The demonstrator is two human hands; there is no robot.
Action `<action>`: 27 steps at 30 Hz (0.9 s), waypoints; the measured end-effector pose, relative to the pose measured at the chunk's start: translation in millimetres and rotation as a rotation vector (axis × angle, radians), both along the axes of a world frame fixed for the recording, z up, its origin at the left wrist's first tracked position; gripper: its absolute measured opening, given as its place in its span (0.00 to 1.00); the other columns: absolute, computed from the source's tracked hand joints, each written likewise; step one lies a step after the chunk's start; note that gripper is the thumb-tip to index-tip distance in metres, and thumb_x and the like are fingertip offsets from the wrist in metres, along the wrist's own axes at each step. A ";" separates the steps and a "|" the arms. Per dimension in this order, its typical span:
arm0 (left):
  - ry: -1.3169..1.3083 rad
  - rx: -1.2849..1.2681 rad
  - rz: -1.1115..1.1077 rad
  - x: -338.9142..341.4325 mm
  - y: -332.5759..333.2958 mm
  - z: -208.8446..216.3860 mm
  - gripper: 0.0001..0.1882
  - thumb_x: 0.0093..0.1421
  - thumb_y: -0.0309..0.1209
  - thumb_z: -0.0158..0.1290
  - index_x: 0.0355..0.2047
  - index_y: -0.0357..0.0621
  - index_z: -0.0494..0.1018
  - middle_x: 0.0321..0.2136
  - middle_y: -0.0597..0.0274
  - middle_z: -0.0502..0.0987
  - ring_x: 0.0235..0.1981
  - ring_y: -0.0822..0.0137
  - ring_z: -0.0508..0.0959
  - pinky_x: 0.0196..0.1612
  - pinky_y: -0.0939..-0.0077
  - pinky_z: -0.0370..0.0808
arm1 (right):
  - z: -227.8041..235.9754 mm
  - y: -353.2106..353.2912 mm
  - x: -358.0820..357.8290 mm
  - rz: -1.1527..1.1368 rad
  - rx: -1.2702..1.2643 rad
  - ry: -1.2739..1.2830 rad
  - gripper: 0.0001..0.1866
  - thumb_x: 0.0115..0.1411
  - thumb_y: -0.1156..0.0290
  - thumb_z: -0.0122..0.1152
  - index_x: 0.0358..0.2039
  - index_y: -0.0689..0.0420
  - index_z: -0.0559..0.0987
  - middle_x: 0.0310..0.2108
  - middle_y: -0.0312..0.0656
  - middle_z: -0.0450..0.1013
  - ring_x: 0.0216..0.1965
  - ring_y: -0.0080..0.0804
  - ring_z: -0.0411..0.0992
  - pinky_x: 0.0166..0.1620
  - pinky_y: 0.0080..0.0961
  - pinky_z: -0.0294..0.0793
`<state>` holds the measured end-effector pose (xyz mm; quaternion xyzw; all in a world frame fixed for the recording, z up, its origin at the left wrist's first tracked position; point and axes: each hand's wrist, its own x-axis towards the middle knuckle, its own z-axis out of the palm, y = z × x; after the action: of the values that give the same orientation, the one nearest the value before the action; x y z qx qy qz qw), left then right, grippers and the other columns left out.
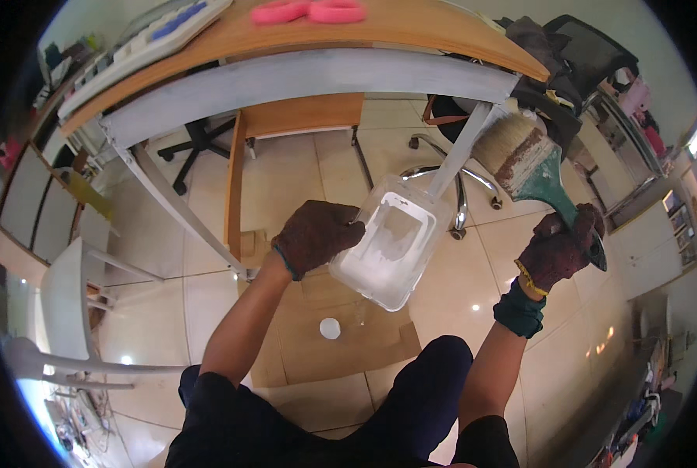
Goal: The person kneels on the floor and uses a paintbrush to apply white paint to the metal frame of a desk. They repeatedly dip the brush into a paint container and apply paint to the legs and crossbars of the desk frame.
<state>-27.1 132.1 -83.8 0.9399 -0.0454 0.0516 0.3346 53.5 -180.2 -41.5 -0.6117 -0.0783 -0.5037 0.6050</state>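
Observation:
My left hand [317, 236], in a dark knit glove, grips the left edge of a clear plastic tub [387, 242] with white paint in it. Raised at the right, my gloved right hand [559, 249] is closed around the green handle of a wide paintbrush [528, 168]. The brush's pale bristles point up and left, close to the top of the table's right leg [467, 144]; I cannot tell whether they touch it. White-grey paint covers the table's front rail [317, 76] and legs.
Pink-handled scissors [309, 11] and a keyboard [142, 51] lie on the wooden tabletop [411, 31]. Cardboard [286, 355] with a round white piece [330, 328] lies on the tiled floor. A wheeled chair base [462, 187] stands behind the right leg; a white chair [67, 312] is at left.

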 end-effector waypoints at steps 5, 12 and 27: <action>-0.011 0.026 -0.053 -5.6 20.8 -21.8 0.19 0.51 0.43 0.50 0.33 0.40 0.77 0.27 0.44 0.76 0.30 0.48 0.76 0.37 0.62 0.73 | -20.0 -14.3 -26.6 -0.808 -0.855 -0.110 0.16 0.53 0.74 0.54 0.44 0.57 0.70 0.39 0.47 0.69 0.34 0.39 0.70 0.35 0.33 0.70; 0.082 0.120 -0.099 -25.3 36.8 -41.3 0.20 0.50 0.44 0.49 0.32 0.40 0.78 0.27 0.45 0.77 0.31 0.48 0.77 0.38 0.60 0.73 | -21.5 5.2 -81.9 -0.622 -1.024 -0.267 0.22 0.48 0.76 0.56 0.47 0.55 0.71 0.40 0.47 0.69 0.37 0.42 0.69 0.40 0.36 0.70; -0.180 0.135 -0.242 -15.7 37.2 -57.6 0.18 0.49 0.42 0.46 0.26 0.40 0.76 0.26 0.43 0.75 0.31 0.46 0.76 0.38 0.55 0.72 | 7.7 62.7 -131.7 -0.102 -0.859 0.231 0.15 0.52 0.79 0.51 0.42 0.63 0.72 0.39 0.48 0.68 0.29 0.30 0.66 0.32 0.24 0.67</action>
<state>-42.8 169.3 -141.4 0.9394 -0.1914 0.0917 0.2692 -78.2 -117.4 -33.8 -0.8627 -0.1823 -0.3831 0.2752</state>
